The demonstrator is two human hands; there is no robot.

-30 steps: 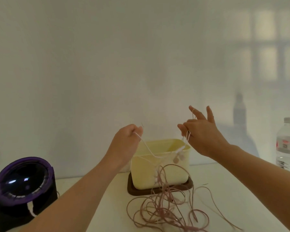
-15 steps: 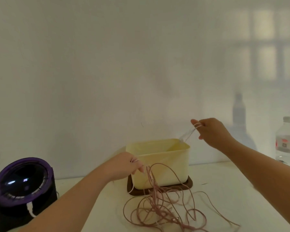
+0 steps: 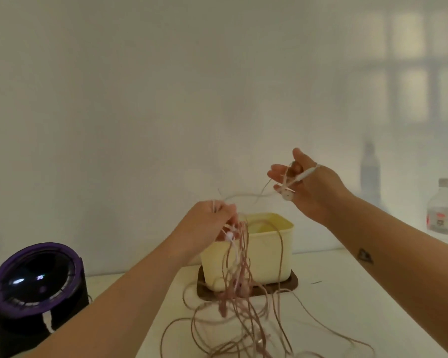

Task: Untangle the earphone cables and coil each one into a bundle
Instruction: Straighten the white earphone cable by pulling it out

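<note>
Earphone cables (image 3: pixel 241 293), a thin pink tangle with one white cord among it, hang and trail over a white bench (image 3: pixel 347 306) that meets a plain pale wall (image 3: pixel 140 99). At 6 o'clock of the view a cream rectangular plastic tub (image 3: pixel 269 254) stands on a dark brown tray (image 3: pixel 292 282). At 8 o'clock sits a black cylindrical device with a purple rim and a glossy dark dome (image 3: pixel 34 288). At 3 o'clock a clear plastic water bottle (image 3: pixel 445 210) is cut by the frame edge.

Our left hand (image 3: pixel 207 223) is raised just at 10 o'clock of the tub, its grip closed, fingers curled round a bunch of the pink strands and the near end of the white earphone cord (image 3: pixel 246 195). Our right hand (image 3: pixel 311 187) is higher, at 1 o'clock of the tub, its grip half spread. The white cord is looped over its back and across its fingers, with one finger bent onto it, and a round white earbud hangs at the palm.

Between the hands the white cord sags in a slack, blurred line. Below the left hand the pink strands drop in front of the tub, carrying small pink earbuds, and spread into loose overlapping loops on the bench toward 6 o'clock.
</note>
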